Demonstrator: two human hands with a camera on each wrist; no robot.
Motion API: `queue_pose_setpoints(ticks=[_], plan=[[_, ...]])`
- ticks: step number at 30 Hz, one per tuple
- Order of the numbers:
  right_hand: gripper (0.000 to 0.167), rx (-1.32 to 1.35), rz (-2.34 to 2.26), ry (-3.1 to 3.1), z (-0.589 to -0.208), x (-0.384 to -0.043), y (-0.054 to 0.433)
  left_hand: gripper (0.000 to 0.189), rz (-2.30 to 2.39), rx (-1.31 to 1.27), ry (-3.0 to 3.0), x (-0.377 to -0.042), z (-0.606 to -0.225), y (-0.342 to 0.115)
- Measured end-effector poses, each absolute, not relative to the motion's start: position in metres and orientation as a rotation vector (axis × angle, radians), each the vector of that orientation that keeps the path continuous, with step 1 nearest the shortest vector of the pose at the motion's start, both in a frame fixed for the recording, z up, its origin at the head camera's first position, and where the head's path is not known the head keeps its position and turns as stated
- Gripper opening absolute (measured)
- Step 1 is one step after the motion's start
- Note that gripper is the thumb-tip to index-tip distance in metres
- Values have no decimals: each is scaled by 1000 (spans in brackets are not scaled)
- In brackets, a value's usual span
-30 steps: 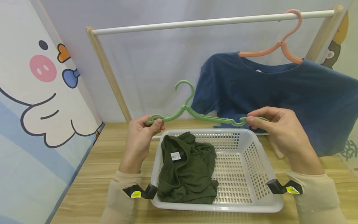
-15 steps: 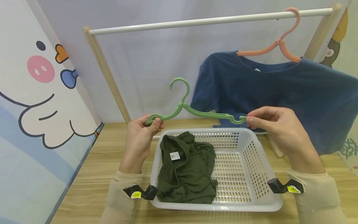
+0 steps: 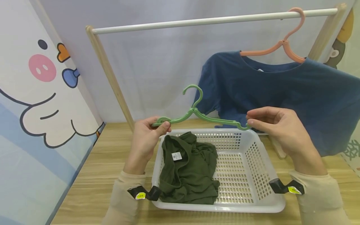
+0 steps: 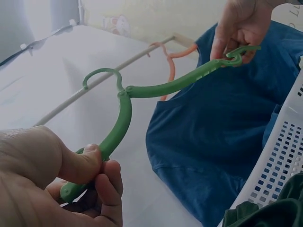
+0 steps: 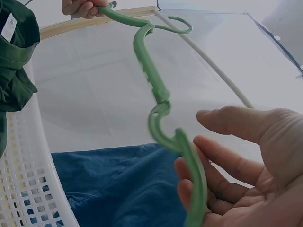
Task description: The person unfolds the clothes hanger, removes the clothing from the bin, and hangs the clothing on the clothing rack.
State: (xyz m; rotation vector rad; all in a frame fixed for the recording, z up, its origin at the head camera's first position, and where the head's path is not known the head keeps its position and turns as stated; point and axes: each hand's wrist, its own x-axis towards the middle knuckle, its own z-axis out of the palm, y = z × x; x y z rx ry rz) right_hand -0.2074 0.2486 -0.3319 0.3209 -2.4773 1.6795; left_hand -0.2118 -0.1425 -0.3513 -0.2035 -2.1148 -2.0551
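At the left, we observe the left grip pinching one end of the green hanger between thumb and fingers. The hanger spans both grips, hook upward. Below and between the grips, we find the white basket on the wooden surface, with the dark green garment on the left-grip side. We note the right grip relaxed: the hanger's other end lies across its fingers, thumb apart. Behind this grip, we locate the blue shirt on the orange hanger, hooked over the white rail.
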Motion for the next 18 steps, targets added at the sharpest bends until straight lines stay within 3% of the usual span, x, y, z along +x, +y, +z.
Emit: queue_pose_setpoints(ticks=[8,18], plan=[[33,387,1835,-2326,-333,-201,235,11,-1992,-276,-2201,-212,-358,-127],[30,575,1612,-2550,-345,-204,209,9,-1965,-286,-2259,-210,-363,-116]])
